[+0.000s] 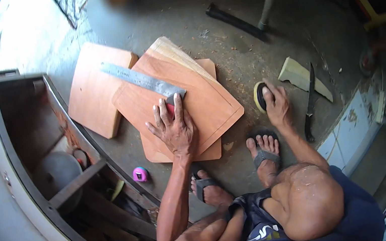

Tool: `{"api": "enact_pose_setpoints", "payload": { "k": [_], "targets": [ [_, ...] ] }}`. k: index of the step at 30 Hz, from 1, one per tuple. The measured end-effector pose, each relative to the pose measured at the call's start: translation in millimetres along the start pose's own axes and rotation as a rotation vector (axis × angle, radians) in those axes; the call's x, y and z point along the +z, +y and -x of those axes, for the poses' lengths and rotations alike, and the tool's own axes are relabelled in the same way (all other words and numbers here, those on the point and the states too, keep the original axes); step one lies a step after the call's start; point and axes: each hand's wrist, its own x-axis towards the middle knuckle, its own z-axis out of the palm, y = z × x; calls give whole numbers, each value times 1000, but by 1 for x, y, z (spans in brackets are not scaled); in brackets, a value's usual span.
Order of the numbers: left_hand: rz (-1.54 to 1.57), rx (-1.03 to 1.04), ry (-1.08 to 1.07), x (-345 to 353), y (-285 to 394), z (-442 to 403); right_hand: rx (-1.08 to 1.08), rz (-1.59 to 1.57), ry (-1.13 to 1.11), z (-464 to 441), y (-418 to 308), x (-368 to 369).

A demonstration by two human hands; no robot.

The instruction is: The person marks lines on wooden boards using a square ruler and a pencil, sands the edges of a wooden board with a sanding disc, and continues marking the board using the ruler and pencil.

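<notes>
Top board (214,109) is reddish wood, rounded corners, paler streaky band twd far edge; sits on a stack on the floor (238,148), in front of the feet. Steel rule (138,80) w/ red-and-black handle lies across it. L hand (178,133) spread over the handle, can't tell if gripping. R hand (278,106) grasps round blk/yellow pad (260,97), just off the board; knife (310,103) nearby.

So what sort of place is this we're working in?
Probably a workshop, perhaps for woodwork: flat wooden boards lie in overlapping piles on the floor, with a metal ruler across them and a pink tape measure nearby.
</notes>
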Motion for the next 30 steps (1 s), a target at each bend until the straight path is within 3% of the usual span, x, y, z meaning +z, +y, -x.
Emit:
{"api": "enact_pose_setpoints", "payload": {
  "k": [9, 11, 18, 30],
  "targets": [
    [230, 82, -42, -15, -27, 15, -106, 201, 68, -6, 39, -3],
    [168, 204, -9, -20, -26, 22, -224, 264, 211, 5, 34, 0],
    [230, 323, -40, -11, 8, 45, -266, -13, 49, 14, 4, 10],
    [305, 373, -54, -13, 32, 47, -229, -11, 56, 25, 25, 3]
  ]
}}
